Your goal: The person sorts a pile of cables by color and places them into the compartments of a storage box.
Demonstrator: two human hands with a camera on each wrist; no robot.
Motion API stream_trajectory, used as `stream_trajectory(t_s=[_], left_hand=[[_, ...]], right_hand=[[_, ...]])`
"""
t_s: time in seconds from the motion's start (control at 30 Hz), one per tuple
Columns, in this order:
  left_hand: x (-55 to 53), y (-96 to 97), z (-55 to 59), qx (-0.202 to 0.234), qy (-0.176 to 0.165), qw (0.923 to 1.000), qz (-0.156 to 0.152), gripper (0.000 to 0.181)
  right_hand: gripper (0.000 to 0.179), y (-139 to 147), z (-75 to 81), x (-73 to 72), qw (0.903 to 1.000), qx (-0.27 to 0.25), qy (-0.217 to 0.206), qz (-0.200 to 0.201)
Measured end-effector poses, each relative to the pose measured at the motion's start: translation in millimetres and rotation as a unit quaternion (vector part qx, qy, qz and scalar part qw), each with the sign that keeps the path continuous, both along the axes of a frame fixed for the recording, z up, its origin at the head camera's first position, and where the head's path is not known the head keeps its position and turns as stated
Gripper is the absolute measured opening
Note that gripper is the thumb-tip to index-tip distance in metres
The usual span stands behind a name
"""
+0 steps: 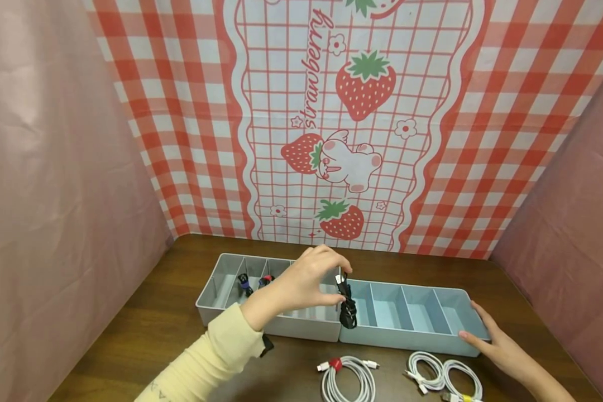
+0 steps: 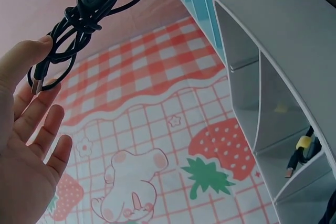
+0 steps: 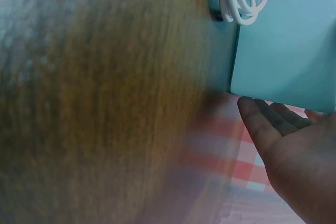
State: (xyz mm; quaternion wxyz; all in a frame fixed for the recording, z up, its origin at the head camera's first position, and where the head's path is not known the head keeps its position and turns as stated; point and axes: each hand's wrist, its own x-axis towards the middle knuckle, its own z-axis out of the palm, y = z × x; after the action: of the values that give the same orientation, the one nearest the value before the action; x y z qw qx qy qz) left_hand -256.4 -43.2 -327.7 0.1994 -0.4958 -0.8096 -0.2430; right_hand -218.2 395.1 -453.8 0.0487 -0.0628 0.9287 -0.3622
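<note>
My left hand (image 1: 304,282) pinches a bundled black cable (image 1: 348,307) between thumb and fingers, above where the two boxes meet. In the left wrist view, the cable (image 2: 79,30) hangs in loops with a metal USB plug by the fingers. Below the hand stands a grey divided box (image 1: 306,329), partly hidden by that arm. It holds a black cable with a purple tie (image 1: 244,283) and one with a red tie (image 1: 266,280). My right hand (image 1: 499,343) touches the right end of a light-blue divided box (image 1: 412,340), its fingers fairly straight in the right wrist view.
In front of the boxes lie a coiled white cable with a red tie (image 1: 349,382) and two smaller white coils (image 1: 427,371), one with a yellow tie. A checked strawberry cloth (image 1: 291,84) hangs behind the wooden table (image 1: 146,335). Pink cloth (image 1: 55,195) flanks both sides.
</note>
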Motion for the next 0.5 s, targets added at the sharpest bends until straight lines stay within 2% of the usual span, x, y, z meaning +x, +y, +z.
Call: stream_trajectory(t_s=[0.23,0.5], left_hand=[[-10.0,-5.0,-2.9,0.020,0.008,0.9998,0.002,0.044],[-18.9,-10.8,-6.6,0.029,-0.014,0.9991,0.028,0.044]], right_hand=[[0.088,0.1,-0.2,0.3,1.0000,0.005,0.001,0.000],[0.087,-0.6,-1.4,1.0,1.0000,0.001,0.004,0.003]])
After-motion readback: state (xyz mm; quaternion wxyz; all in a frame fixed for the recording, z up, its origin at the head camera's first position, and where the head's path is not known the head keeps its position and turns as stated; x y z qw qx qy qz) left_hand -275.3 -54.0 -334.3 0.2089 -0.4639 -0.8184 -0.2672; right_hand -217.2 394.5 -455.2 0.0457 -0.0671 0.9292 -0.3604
